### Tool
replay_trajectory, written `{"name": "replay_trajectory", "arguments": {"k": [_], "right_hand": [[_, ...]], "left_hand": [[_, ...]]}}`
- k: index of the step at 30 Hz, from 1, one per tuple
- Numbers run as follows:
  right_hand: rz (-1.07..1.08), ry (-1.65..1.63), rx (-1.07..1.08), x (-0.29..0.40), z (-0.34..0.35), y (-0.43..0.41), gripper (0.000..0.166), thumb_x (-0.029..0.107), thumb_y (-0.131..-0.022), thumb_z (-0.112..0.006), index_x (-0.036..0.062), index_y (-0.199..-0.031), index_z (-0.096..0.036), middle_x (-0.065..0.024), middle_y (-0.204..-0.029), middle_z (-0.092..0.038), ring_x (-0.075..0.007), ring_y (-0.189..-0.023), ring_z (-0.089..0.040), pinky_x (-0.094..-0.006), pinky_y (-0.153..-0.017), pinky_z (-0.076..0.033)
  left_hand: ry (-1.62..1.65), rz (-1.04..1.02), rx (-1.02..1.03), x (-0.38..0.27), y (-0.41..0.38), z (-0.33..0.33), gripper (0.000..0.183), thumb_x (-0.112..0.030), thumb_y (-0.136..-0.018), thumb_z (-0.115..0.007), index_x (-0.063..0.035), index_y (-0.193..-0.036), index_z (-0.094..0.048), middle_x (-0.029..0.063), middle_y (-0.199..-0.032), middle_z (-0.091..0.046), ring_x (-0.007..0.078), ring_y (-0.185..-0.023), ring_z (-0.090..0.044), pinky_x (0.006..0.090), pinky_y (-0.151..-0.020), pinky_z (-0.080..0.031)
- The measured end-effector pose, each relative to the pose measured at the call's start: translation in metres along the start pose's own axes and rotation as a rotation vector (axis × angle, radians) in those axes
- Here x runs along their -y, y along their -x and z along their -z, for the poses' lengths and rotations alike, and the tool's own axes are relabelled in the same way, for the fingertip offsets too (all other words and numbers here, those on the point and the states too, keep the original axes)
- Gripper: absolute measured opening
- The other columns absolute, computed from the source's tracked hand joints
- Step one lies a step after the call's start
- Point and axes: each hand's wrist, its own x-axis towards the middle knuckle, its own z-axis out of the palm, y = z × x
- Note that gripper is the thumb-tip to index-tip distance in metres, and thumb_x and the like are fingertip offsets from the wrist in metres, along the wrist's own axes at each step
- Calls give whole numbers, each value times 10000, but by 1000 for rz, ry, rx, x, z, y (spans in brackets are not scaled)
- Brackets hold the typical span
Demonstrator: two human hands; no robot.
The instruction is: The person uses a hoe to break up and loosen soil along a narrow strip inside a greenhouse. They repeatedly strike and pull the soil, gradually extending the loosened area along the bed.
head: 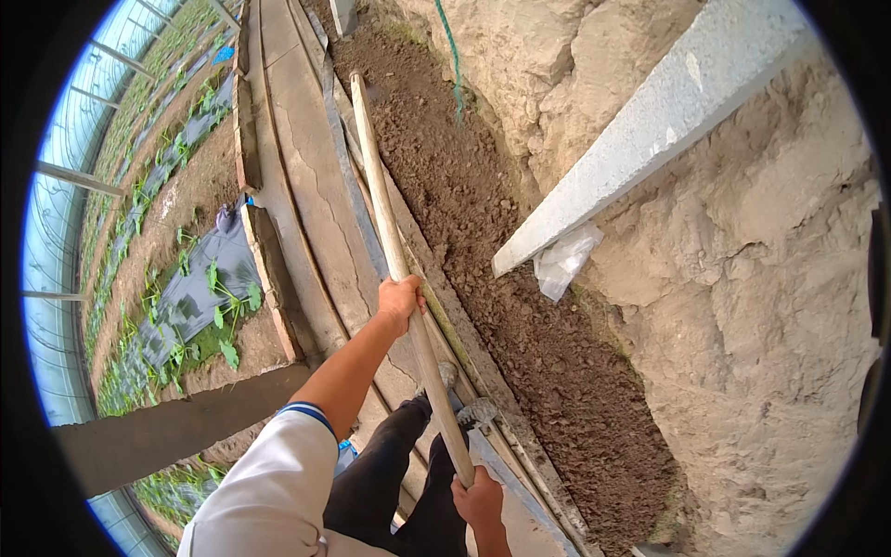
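My left hand is closed around the middle of a long wooden pole. Nearer my body, my right hand grips the same pole close to its near end. The pole slants away from me over the concrete walkway's edge, and its far end lies over or near a strip of loose brown soil. Whether a tool head sits at that far end cannot be made out. My shoes stand below the pole by the walkway's edge.
A white concrete post slants up from the soil on the right, with clear plastic at its foot. Behind rises an earthen wall. A green rope hangs ahead. Left, a brick edging borders planted rows under plastic mulch.
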Motion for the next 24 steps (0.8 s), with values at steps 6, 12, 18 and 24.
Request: {"name": "replay_trajectory", "arguments": {"k": [6, 12, 18, 24], "right_hand": [[-42, 43, 32, -126, -8, 110, 275, 282, -834, -687, 31, -907, -600, -236, -706, -626, -442, -680, -630, -491, -600, -517], [-11, -20, 45, -109, 27, 161, 276, 242, -823, -682, 3, -891, -561, -243, -736, -620, -474, -706, -614, -513, -606, -500], [-202, 112, 9, -70, 5, 39, 281, 279, -733, -746, 80, -892, -629, -171, -740, -680, -378, -711, -682, -487, -676, -540], [-107, 60, 54, -22, -8, -25, 281, 248, -766, -722, 45, -929, -617, -192, -731, -671, -415, -694, -663, -488, -628, -524]], "left_hand": [[-302, 299, -69, 183, 88, -23, 312, -162, -881, -617, 39, -1106, -536, 110, -617, -578, 211, -459, -559, 379, -453, -473], [-146, 408, -9, 177, 118, -16, 189, -81, -871, -608, 22, -987, -501, 112, -575, -518, 211, -477, -527, 393, -440, -450], [58, 165, 12, 76, 48, -25, 150, -79, -845, -612, -17, -888, -482, 95, -637, -518, 201, -483, -511, 381, -434, -458], [-134, 57, -14, 54, -31, -30, 128, -91, -848, -593, 20, -833, -531, 98, -580, -546, 201, -438, -518, 380, -424, -450]]}}
